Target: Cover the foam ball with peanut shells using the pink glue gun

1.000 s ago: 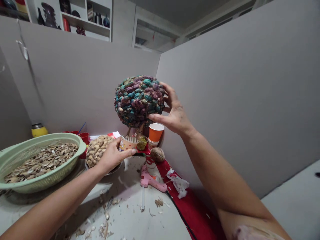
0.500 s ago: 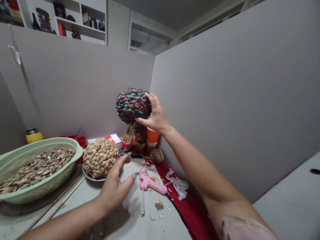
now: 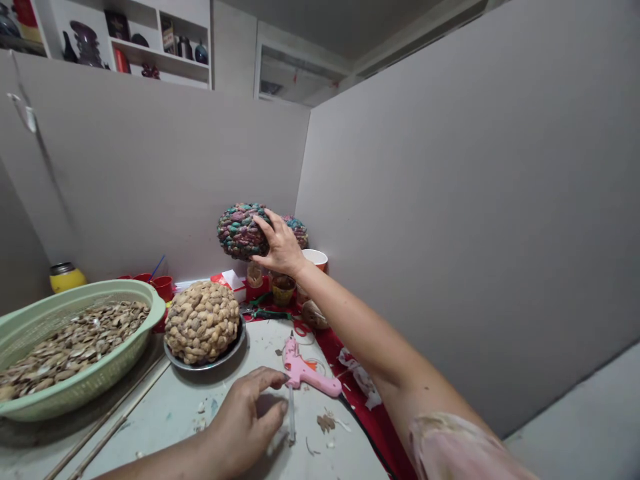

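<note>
My right hand (image 3: 281, 245) reaches to the back of the table and grips a round ball (image 3: 240, 232) covered in small painted pieces of teal, purple and brown. Partly hidden behind that hand is a second ball (image 3: 296, 230) in similar colours. My left hand (image 3: 250, 413) holds nothing; its thumb and fingers are curved and apart, close to a pink hot glue gun (image 3: 305, 372) with a clear glue stick (image 3: 292, 417) in it. To the left of the gun, a tan ball (image 3: 203, 323) covered in nutshell-like pieces rests in a metal dish (image 3: 215, 363).
A green plastic basket (image 3: 120, 360) of shell pieces stands at the left, with thin sticks (image 3: 120, 417) beside it. At the back are a yellow jar (image 3: 67, 279), red cups (image 3: 163, 288), pliers (image 3: 270, 315) and red-handled scissors (image 3: 301, 328). Grey panels (image 3: 425, 200) enclose the table.
My right hand has moved left and lower with the colourful ball, and the second ball behind has come into view. My left hand has dropped nearer to me, away from the tan ball.
</note>
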Demonstrator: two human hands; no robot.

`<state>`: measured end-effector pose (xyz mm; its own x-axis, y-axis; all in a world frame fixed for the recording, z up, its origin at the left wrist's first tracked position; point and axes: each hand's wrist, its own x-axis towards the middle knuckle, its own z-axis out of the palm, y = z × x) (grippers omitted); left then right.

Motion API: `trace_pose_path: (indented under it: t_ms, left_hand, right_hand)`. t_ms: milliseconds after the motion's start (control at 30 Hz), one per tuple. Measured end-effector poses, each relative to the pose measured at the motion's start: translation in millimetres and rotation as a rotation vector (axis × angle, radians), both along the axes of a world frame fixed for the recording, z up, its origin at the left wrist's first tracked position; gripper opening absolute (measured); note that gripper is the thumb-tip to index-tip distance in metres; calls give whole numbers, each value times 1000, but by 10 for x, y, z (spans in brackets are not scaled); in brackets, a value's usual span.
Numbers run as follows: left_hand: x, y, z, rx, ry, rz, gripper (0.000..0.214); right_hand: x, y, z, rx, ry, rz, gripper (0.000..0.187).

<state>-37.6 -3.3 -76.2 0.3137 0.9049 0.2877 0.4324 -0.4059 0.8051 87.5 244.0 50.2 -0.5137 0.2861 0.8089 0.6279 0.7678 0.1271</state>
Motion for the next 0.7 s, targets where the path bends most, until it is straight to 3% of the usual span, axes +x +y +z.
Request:
trace_pose_path:
  t_ms: [400, 700]
  left_hand:
    - [26, 1, -93, -71, 98, -80, 26]
    - [46, 20, -100, -127, 123, -113, 21]
  right_hand:
    - [-188, 55, -21, 35, -121, -3, 92]
    - [-253, 182, -267, 11, -115, -96, 92]
